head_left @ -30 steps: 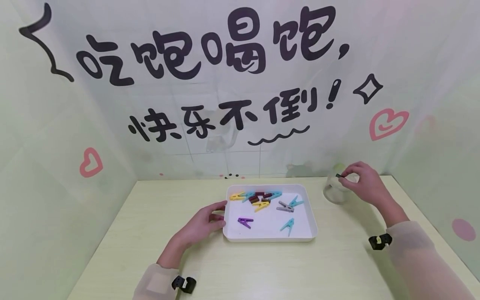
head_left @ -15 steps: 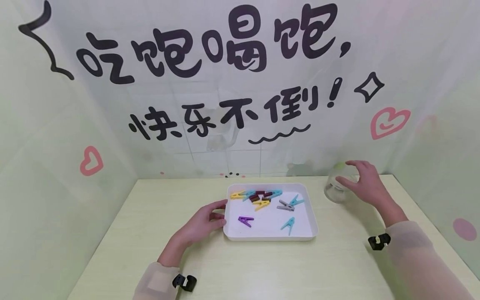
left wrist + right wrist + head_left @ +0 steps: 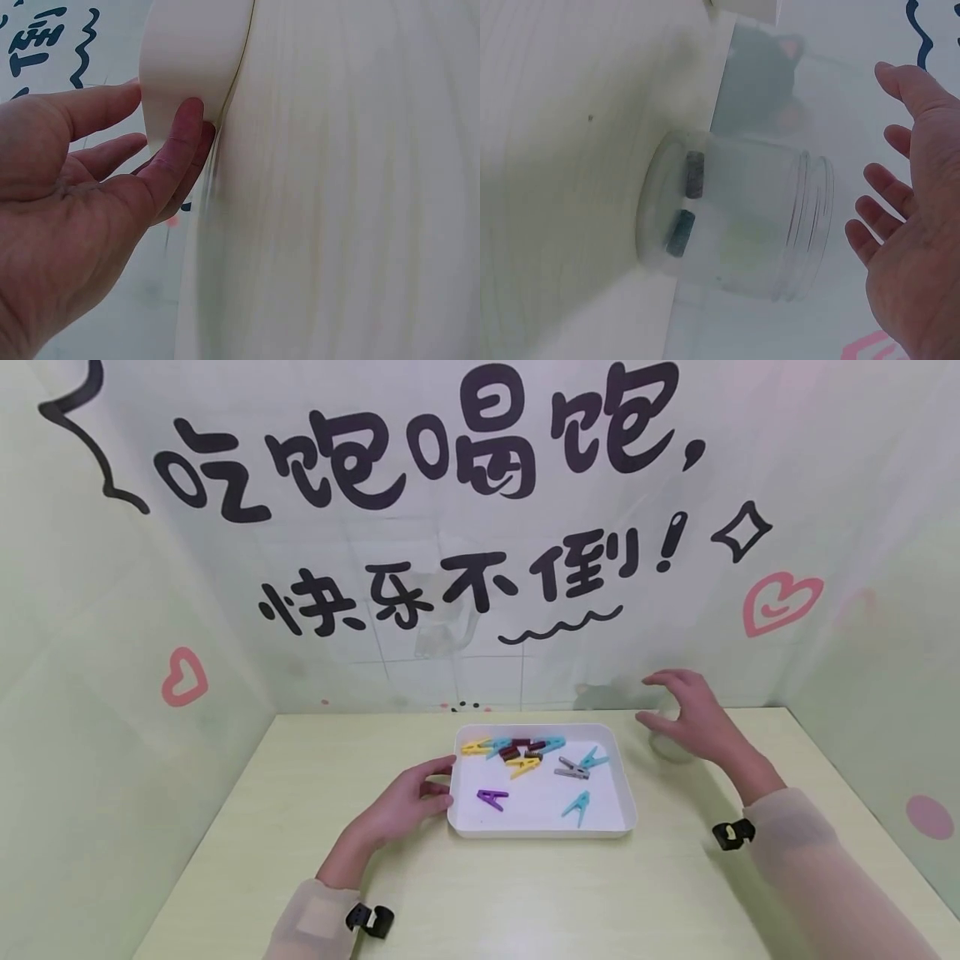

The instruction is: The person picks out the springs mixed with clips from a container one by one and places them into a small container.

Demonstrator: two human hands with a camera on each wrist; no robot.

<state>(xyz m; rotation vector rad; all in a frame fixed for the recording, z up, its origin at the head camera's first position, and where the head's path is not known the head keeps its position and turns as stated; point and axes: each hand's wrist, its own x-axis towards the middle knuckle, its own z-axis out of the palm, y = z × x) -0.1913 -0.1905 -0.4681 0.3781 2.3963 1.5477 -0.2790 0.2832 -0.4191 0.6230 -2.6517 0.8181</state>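
My left hand (image 3: 408, 806) rests its fingertips against the left side of a white tray (image 3: 540, 832); in the left wrist view the fingers (image 3: 180, 150) touch its outer wall. Inside the tray lie yellow, light-blue, grey and purple clothespins, such as the purple clothespin (image 3: 492, 799), plus several small dark brown pieces (image 3: 510, 752) near the back. My right hand (image 3: 697, 718) hovers by the mouth of a clear jar (image 3: 757, 217), thumb and fingers apart, holding nothing. Two small dark pieces (image 3: 694, 175) lie at the jar's bottom. In the head view the hand partly hides the jar.
The pale wooden table (image 3: 480, 893) bears the tray in the middle and the jar at the back right. A printed curtain (image 3: 360, 543) hangs directly behind the table's back edge, with more curtain on both sides.
A second ago my right hand pinched a small dark piece over the jar. It has let go, spread its fingers and moved left. My left hand stays at the tray.
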